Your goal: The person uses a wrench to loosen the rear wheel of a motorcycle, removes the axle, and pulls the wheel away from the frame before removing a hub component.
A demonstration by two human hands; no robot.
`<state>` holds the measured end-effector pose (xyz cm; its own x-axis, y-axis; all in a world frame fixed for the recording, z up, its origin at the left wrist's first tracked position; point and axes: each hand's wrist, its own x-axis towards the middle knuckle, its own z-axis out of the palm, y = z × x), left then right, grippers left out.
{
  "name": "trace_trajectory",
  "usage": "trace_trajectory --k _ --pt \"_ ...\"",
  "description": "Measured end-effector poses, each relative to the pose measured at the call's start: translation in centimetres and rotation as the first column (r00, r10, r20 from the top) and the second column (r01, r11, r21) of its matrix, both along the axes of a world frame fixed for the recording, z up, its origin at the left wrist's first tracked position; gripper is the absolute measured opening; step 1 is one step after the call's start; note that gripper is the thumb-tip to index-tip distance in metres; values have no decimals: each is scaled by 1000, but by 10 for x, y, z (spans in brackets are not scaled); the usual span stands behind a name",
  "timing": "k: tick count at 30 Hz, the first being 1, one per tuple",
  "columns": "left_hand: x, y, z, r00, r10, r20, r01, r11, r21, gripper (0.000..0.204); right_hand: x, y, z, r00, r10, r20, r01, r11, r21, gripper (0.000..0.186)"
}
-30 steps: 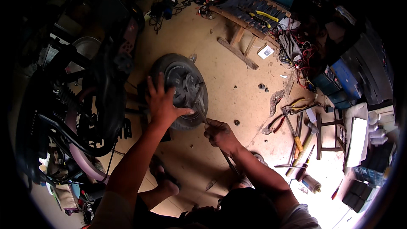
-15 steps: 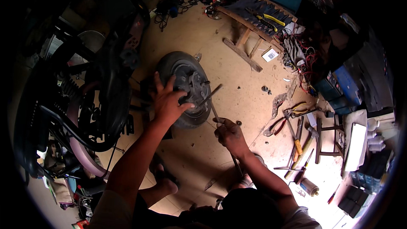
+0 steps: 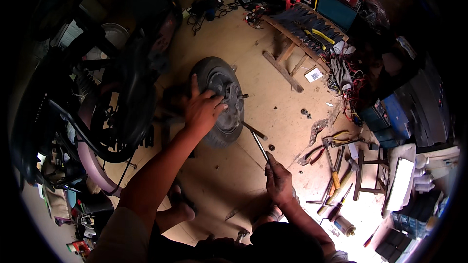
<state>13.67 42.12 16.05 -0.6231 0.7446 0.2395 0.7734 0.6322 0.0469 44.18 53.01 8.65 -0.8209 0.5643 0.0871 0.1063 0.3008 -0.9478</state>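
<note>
A small black-tyred wheel (image 3: 222, 134) stands tilted on the floor in front of me, its grey hub side facing right. A short axle (image 3: 242, 96) juts from the hub. My left hand (image 3: 202, 112) lies over the wheel's left side with its fingers apart, one stretched up along the tyre and others on the hub. My right hand (image 3: 279, 180) is closed round the shaft of a T-shaped metal tool (image 3: 260, 145). The tool's dark crossbar is at its far end, close to the wheel's lower right edge; whether it touches cannot be told.
A dark vehicle frame (image 3: 63, 107) fills the left side. Pliers (image 3: 316, 153), a hammer (image 3: 352, 165) and other hand tools lie at the right, near a spray can (image 3: 344, 225). A wooden rack (image 3: 287, 48) with pliers, tangled wires and boxes stand farther back.
My right hand has drawn back toward me and slightly right, and the tool's crossbar has turned and moved off the hub. My left hand has shifted, its thumb now less spread.
</note>
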Motion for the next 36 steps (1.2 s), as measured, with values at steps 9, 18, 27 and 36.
trace_trajectory --k 9,18,27,36 --pt "0 -4 3 999 -9 -45 10 1000 20 31 -23 22 -4 995 43 93 -78 904 421 42" --pt "7 -2 -2 1000 15 -27 -15 1000 7 33 -27 31 -50 989 74 125 -118 912 393 35" --pt "11 23 1 999 11 -31 -12 999 -44 30 -17 20 4 980 116 161 -163 934 319 36" --pt "4 47 -3 998 -3 -60 -5 991 -132 28 -7 19 43 985 -27 -173 63 976 206 35"
